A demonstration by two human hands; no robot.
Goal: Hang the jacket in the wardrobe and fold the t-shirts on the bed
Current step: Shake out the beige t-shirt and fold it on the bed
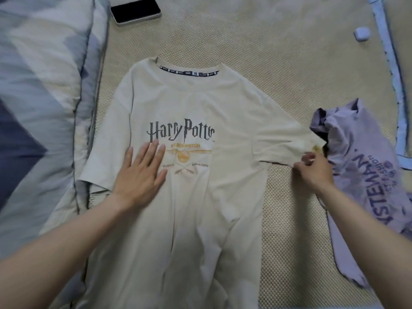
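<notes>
A beige t-shirt (200, 103) with a dark "Harry Potter" print lies face up and spread flat on the woven bed mat (267, 52), collar pointing away from me. My left hand (140, 175) presses flat on its chest, fingers straight, just left of the print. My right hand (314, 168) pinches the hem of the shirt's right sleeve, which stretches out to the right. A crumpled lilac t-shirt (361, 157) with dark lettering lies at the right, touching that sleeve end.
A blue and white quilt (44, 85) bunches along the left side, partly under the beige shirt. A dark phone (136, 10) lies at the top. A small white case (362, 33) and a light blue fabric edge (392, 63) sit at the upper right.
</notes>
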